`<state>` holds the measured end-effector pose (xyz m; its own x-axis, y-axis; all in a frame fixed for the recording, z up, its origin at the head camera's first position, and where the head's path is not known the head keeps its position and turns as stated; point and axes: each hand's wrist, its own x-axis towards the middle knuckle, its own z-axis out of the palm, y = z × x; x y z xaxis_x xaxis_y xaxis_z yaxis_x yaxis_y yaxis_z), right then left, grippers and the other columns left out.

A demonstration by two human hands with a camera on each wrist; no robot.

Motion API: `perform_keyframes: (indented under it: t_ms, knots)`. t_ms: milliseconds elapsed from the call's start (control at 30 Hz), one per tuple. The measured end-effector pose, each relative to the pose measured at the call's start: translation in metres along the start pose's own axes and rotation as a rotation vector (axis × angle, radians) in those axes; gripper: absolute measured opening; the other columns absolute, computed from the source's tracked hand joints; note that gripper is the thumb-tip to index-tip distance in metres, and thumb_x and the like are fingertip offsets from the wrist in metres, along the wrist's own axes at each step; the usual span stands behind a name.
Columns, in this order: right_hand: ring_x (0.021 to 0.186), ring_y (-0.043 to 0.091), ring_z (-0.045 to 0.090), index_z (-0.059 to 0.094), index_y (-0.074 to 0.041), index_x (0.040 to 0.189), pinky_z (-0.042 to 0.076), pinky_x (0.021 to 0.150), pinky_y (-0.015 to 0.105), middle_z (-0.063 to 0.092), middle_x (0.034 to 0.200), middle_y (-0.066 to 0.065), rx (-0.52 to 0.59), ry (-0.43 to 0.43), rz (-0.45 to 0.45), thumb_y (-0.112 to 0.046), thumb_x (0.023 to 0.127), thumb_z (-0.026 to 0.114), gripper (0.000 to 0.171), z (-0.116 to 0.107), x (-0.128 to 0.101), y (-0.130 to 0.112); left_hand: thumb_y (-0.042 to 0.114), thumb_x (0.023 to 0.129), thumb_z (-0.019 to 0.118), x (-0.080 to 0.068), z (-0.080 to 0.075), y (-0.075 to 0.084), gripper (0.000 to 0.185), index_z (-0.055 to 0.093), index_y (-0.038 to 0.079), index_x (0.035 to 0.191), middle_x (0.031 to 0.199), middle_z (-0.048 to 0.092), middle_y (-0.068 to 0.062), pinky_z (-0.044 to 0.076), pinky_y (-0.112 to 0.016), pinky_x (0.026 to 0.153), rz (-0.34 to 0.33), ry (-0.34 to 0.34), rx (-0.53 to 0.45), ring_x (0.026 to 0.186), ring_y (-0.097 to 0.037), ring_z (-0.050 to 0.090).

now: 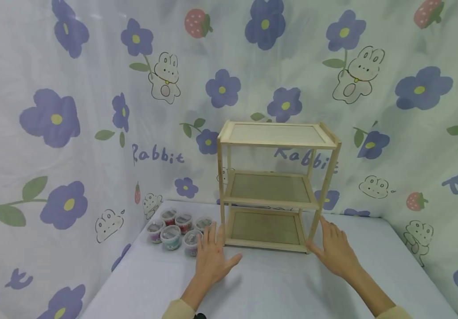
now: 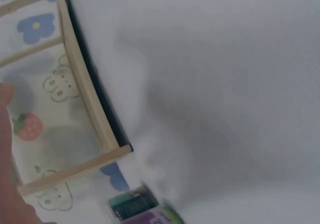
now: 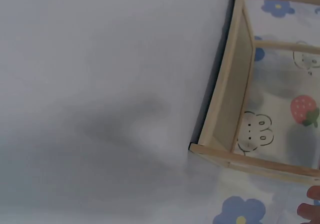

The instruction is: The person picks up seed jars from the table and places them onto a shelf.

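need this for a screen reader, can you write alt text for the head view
A left hand and right hand, fingers straight, rest at the base of an empty three-tier wooden shelf on a white table. Small tubs sit left of it; a floral rabbit curtain hangs behind.

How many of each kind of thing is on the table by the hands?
Wooden shelf rack: 1, with 3 shelves
Little tubs with lids: 6, in a bunch beside the rack
Hands: 2, left hand and right hand, one at each side of the rack's foot
Total: 9
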<state>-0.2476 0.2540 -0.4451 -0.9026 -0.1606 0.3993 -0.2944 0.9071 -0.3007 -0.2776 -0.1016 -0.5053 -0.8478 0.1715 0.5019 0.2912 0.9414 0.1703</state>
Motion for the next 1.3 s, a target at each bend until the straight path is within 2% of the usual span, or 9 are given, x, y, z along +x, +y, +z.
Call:
perform_keyframes:
  t_ms: [100, 233, 400, 567, 767, 1000, 1067, 1133, 1300]
  knots:
    - [0.129, 0.056, 0.035, 0.018, 0.013, 0.149, 0.024, 0.105, 0.071, 0.038, 0.138, 0.042, 0.009, 0.007, -0.003, -0.039, 0.095, 0.065, 0.088, -0.004, 0.004, 0.002, 0.068, 0.078, 0.068, 0.0, 0.003, -0.005, 0.107, 0.028, 0.005, 0.154, 0.156, 0.027, -0.024, 0.022, -0.067, 0.111, -0.021, 0.02, -0.026, 0.143, -0.049, 0.024]
    - [0.129, 0.06, 0.033, 0.014, 0.014, 0.149, 0.024, 0.107, 0.07, 0.034, 0.139, 0.045, 0.031, -0.01, 0.03, -0.038, 0.095, 0.064, 0.09, -0.013, 0.01, 0.003, 0.068, 0.078, 0.069, -0.001, 0.005, -0.012, 0.11, 0.023, 0.005, 0.155, 0.158, 0.02, -0.025, 0.02, -0.067, 0.112, -0.08, 0.003, -0.073, 0.144, -0.052, 0.017]
    - [0.129, 0.065, 0.027, 0.011, 0.016, 0.149, 0.025, 0.106, 0.071, 0.026, 0.144, 0.047, 0.09, -0.041, 0.08, -0.037, 0.096, 0.063, 0.091, -0.028, 0.02, 0.002, 0.064, 0.077, 0.071, -0.003, 0.007, -0.021, 0.111, 0.021, 0.002, 0.154, 0.156, 0.019, -0.028, 0.017, -0.067, 0.113, -0.157, 0.002, -0.139, 0.142, -0.054, 0.018]
    - [0.13, 0.065, 0.025, 0.006, 0.015, 0.15, 0.026, 0.104, 0.072, 0.021, 0.145, 0.047, 0.142, -0.056, 0.095, -0.037, 0.097, 0.062, 0.093, -0.042, 0.03, 0.001, 0.06, 0.074, 0.077, -0.005, 0.009, -0.031, 0.117, 0.019, -0.004, 0.152, 0.155, 0.016, -0.032, 0.017, -0.069, 0.111, -0.21, 0.046, -0.21, 0.139, -0.055, 0.019]
    - [0.131, 0.065, 0.023, 0.002, 0.015, 0.15, 0.025, 0.105, 0.072, 0.017, 0.147, 0.047, 0.178, -0.07, 0.107, -0.04, 0.099, 0.058, 0.094, -0.054, 0.038, 0.002, 0.055, 0.07, 0.083, -0.006, 0.013, -0.047, 0.121, 0.014, -0.002, 0.153, 0.154, 0.014, -0.033, 0.018, -0.07, 0.109, -0.298, 0.082, -0.292, 0.14, -0.054, 0.016]
    - [0.134, 0.063, 0.022, -0.002, 0.014, 0.151, 0.025, 0.106, 0.07, 0.015, 0.15, 0.046, 0.205, -0.06, 0.098, -0.042, 0.099, 0.057, 0.097, -0.064, 0.049, 0.003, 0.05, 0.072, 0.084, -0.008, 0.018, -0.06, 0.123, 0.007, -0.002, 0.154, 0.154, 0.013, -0.035, 0.015, -0.068, 0.111, -0.426, 0.027, -0.394, 0.14, -0.054, 0.017]
    - [0.134, 0.062, 0.024, -0.003, 0.014, 0.151, 0.027, 0.106, 0.07, 0.017, 0.15, 0.045, 0.212, -0.055, 0.091, -0.042, 0.099, 0.057, 0.097, -0.067, 0.053, 0.003, 0.048, 0.074, 0.083, -0.009, 0.019, -0.064, 0.122, 0.006, -0.003, 0.154, 0.155, 0.013, -0.034, 0.017, -0.068, 0.111, -0.451, 0.014, -0.418, 0.14, -0.055, 0.018]
    - [0.132, 0.062, 0.026, -0.004, 0.014, 0.151, 0.028, 0.104, 0.07, 0.02, 0.148, 0.045, 0.227, -0.05, 0.083, -0.04, 0.099, 0.058, 0.097, -0.07, 0.058, 0.001, 0.047, 0.075, 0.083, -0.009, 0.02, -0.067, 0.122, 0.006, -0.002, 0.154, 0.154, 0.015, -0.033, 0.024, -0.068, 0.108, -0.473, 0.012, -0.441, 0.138, -0.056, 0.021]
    - [0.133, 0.062, 0.024, -0.011, 0.011, 0.151, 0.028, 0.104, 0.071, 0.016, 0.149, 0.045, 0.318, -0.058, 0.101, -0.038, 0.101, 0.055, 0.097, -0.084, 0.073, -0.004, 0.047, 0.076, 0.083, -0.008, 0.025, -0.074, 0.117, 0.006, 0.006, 0.156, 0.152, 0.024, -0.031, 0.043, -0.069, 0.089, -0.534, 0.009, -0.5, 0.133, -0.054, 0.035]
